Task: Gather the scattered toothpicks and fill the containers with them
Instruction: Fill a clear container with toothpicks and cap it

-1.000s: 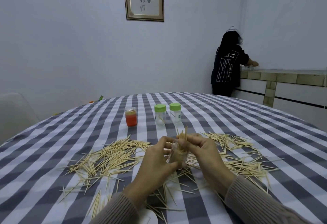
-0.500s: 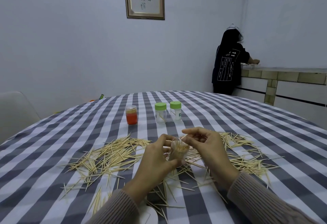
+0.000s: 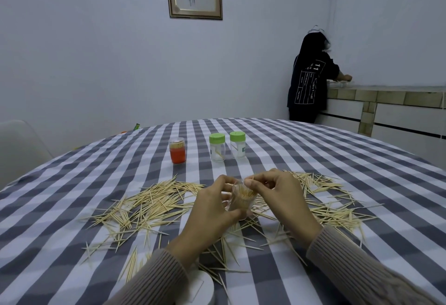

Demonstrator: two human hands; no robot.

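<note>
checkered tablecloth [image 3: 313, 150] holds scattered toothpicks [image 3: 154, 198] around both hands' clear container [image 3: 241, 199].

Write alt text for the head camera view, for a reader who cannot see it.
A left hand holds a clear container packed with toothpicks while the right hand pinches at its mouth. Loose toothpicks litter the checked tablecloth; an orange jar and two green-lidded jars stand behind.

Grey-and-white checked tablecloth [image 3: 313, 160], pale tan toothpicks [image 3: 154, 198], two green lids [image 3: 216, 138], orange-filled jar [image 3: 177, 150].
</note>
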